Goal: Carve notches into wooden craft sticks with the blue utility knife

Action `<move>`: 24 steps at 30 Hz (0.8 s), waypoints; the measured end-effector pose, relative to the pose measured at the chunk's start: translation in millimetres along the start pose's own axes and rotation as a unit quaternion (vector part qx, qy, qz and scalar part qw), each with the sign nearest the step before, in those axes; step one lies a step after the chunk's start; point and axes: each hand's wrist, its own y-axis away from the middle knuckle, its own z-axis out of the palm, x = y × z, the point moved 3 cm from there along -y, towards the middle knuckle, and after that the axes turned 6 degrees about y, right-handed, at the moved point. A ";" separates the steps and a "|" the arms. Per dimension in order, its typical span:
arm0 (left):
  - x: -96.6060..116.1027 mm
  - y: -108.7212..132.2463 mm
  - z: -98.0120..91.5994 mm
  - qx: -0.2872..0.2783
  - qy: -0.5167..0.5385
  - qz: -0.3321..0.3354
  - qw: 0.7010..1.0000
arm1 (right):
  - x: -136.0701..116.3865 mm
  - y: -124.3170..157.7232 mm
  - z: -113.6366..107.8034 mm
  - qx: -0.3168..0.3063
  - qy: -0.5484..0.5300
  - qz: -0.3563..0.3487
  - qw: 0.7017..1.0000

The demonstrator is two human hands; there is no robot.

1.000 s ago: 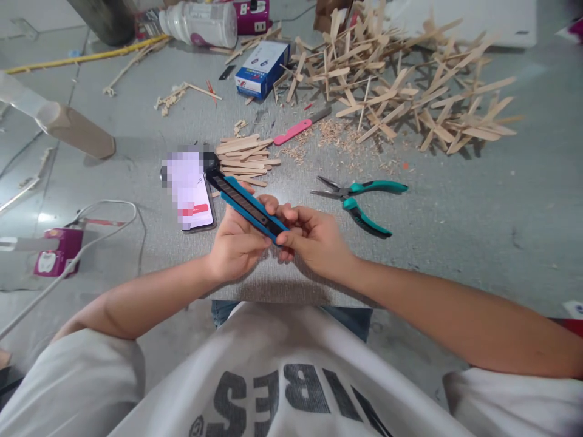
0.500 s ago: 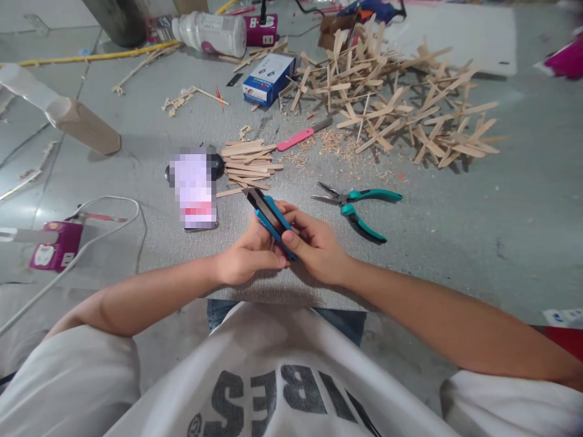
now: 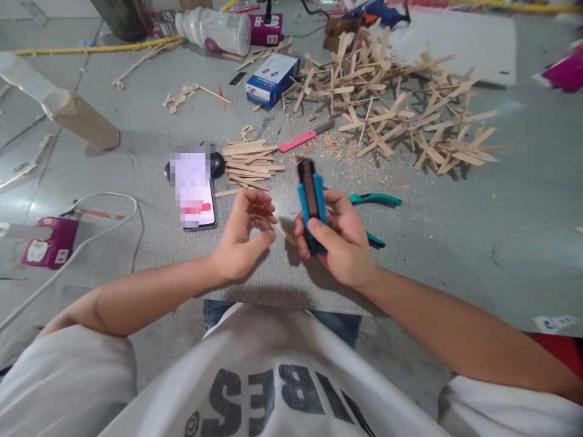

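My right hand point(image 3: 339, 243) is closed around a blue and black utility knife point(image 3: 312, 203), held upright with its black end pointing away from me. My left hand point(image 3: 241, 233) is just left of it, off the knife, fingers curled. Its fingertips pinch a thin wooden stick point(image 3: 283, 233) that reaches toward the right hand. Both hands hover over a grey mat point(image 3: 282, 273) in front of me.
Teal-handled pliers point(image 3: 376, 199) lie partly behind the right hand. A phone point(image 3: 195, 194), a stack of flat wooden sticks point(image 3: 250, 164), a pink cutter point(image 3: 298, 141), a blue box point(image 3: 272, 79), a big pile of glued stick crosses point(image 3: 396, 103), a bottle point(image 3: 214, 30) and a white cable point(image 3: 104, 203) surround the mat.
The left hand has let go of the knife and moved left. The right hand has taken the knife alone and turned it upright, shifting to the right over the pliers.
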 end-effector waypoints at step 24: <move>42.0 34.7 27.7 -0.266 -0.702 0.220 0.623 | -57.1 -21.9 -61.0 0.051 0.246 -0.333 0.909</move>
